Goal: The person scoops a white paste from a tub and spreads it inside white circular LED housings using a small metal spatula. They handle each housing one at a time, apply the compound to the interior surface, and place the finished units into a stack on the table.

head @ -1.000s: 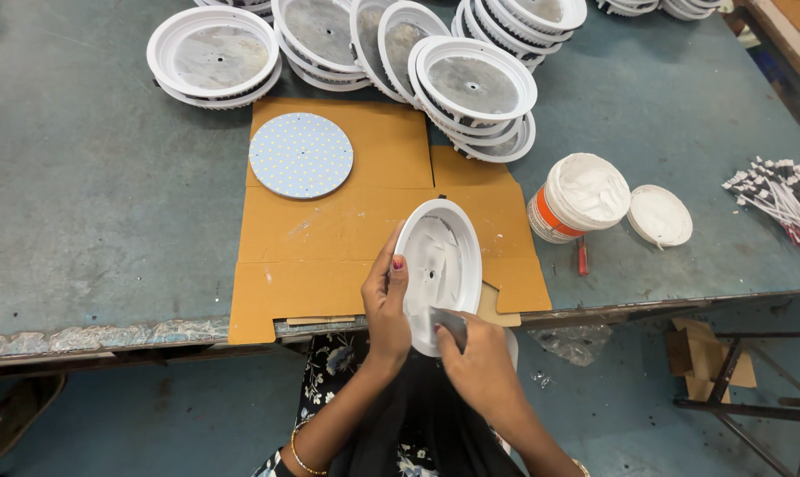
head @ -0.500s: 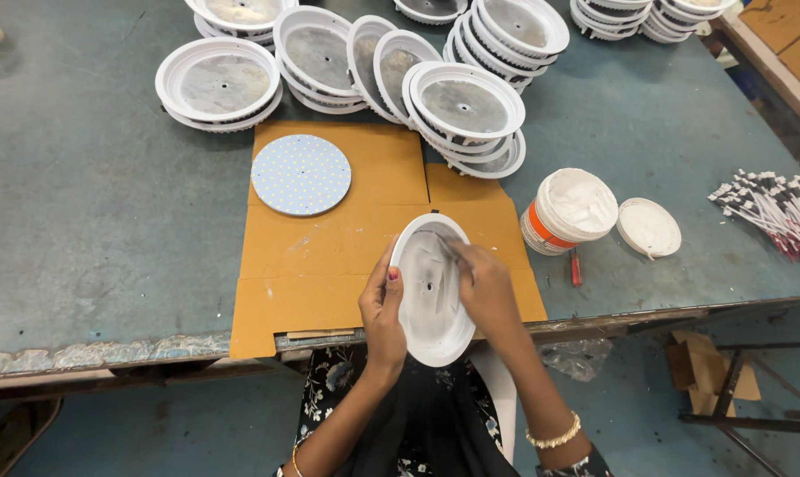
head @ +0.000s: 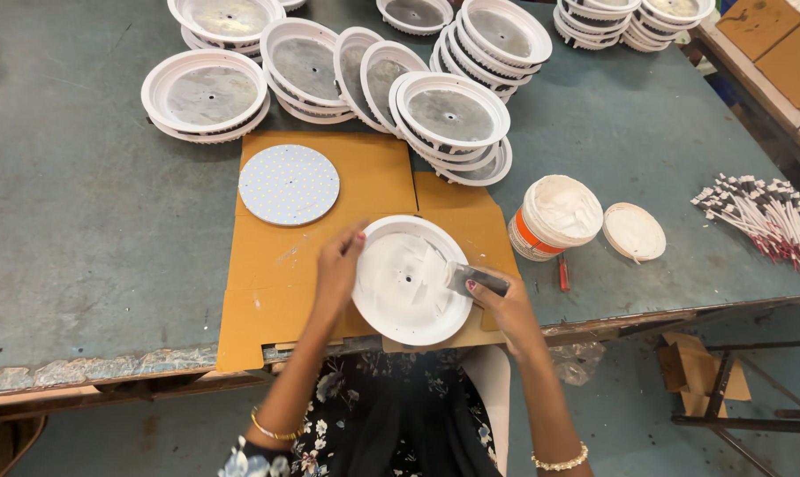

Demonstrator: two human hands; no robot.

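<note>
White paste coats the inside of the round lamp housing (head: 411,281) that both hands work on, at the near edge of the cardboard sheet (head: 281,274). The left hand (head: 336,269) grips the housing's rim at nine o'clock, fingers curled over the edge and pressed against it. The right hand (head: 503,305), at three o'clock of the housing, pinches a small flat metal scraper (head: 471,279) between thumb and fingers; its blade lies across the rim and points inward over the pasted surface.

At ten o'clock of the housing, a round pale disc dotted with small spots (head: 289,185) lies flat on the cardboard. At two o'clock stands an open tub of white paste (head: 556,215) with an orange band, its lid (head: 634,231) just beside it on the grey-green table (head: 82,247). At twelve o'clock, stacks of white housings (head: 449,119) crowd the far side, some leaning on one another. Far off at three o'clock lies a bundle of white and red wires (head: 762,221).
</note>
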